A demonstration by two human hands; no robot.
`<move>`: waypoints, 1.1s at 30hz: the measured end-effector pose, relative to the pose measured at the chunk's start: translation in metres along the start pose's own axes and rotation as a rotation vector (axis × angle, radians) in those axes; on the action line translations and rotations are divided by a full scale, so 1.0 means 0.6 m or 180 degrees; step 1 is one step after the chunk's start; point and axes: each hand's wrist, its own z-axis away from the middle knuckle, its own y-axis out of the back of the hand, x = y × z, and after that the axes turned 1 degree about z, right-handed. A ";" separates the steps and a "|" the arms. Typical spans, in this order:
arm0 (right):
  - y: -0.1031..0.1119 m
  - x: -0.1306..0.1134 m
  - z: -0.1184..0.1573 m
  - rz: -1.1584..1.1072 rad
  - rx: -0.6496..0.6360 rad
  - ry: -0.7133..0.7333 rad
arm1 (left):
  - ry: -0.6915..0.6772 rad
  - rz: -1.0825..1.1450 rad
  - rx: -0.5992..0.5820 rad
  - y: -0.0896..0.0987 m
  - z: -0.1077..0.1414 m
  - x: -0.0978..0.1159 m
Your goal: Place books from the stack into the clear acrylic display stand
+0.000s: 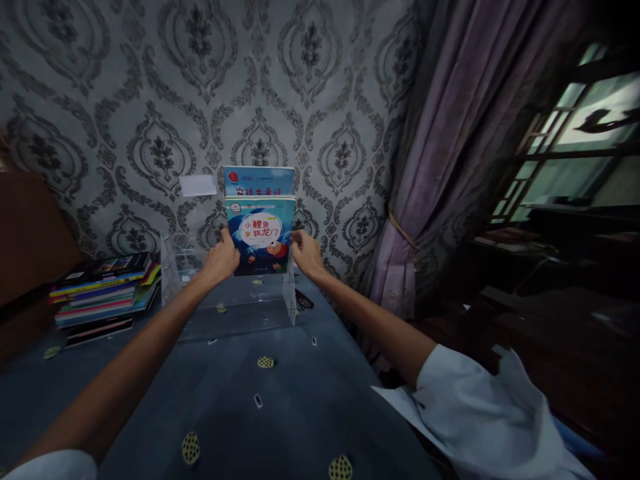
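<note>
Front book [260,235], long axis 12-to-6 | my left hand [223,257] grips its 8 o'clock edge | right hand [307,255] pinches 4 o'clock

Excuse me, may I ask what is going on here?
A person's left hand and right hand hold a blue storybook upright by its side edges at a clear plastic rack; whether it rests there is unclear. Another blue book shows behind it. A stack of books lies left of the rack.

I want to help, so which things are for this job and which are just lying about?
For this job: left hand, right hand, front book, back book, probably clear rack.
Lying about, it seems: book pile, dark thing beside rack.
</note>
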 end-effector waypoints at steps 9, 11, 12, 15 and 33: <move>-0.013 -0.011 -0.006 0.0293 0.0092 0.0051 | -0.0070 -0.0027 -0.0039 0.000 -0.011 0.000; -0.015 -0.014 -0.002 0.0463 0.0022 0.0000 | -0.0101 -0.0159 -0.0062 0.004 -0.013 0.001; -0.017 -0.016 0.001 0.0524 0.0017 -0.0033 | -0.0113 -0.0223 -0.0090 0.006 -0.014 0.002; -0.021 -0.021 0.008 0.0593 0.0072 -0.0138 | -0.0127 -0.0345 -0.0222 0.014 -0.015 0.004; -0.033 -0.014 0.012 0.0374 0.0101 -0.0273 | 0.0015 -0.0279 -0.0385 0.025 -0.012 0.014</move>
